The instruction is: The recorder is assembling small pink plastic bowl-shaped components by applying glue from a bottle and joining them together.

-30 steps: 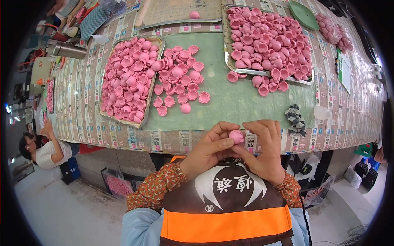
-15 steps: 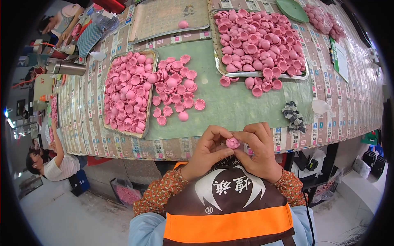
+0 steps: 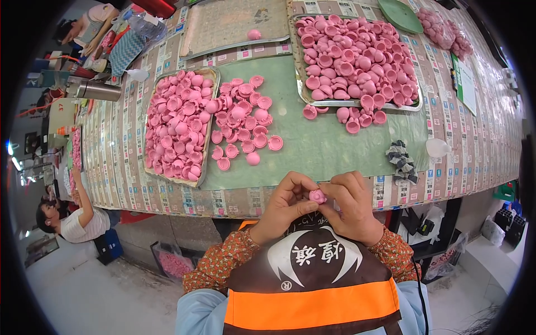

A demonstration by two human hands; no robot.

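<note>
Left hand [image 3: 285, 204] and right hand [image 3: 352, 204] pinch one pink cap [image 3: 317, 196] at the table's [image 3: 335, 151] near edge; bare mat [image 3: 329, 148] beyond.

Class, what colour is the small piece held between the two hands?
Pink piece, clearest in the head view.

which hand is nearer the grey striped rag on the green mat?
Right. The right hand sits just below-left of the rag; the left hand is farther left, on the other side of the small pink piece both hands hold.
</note>
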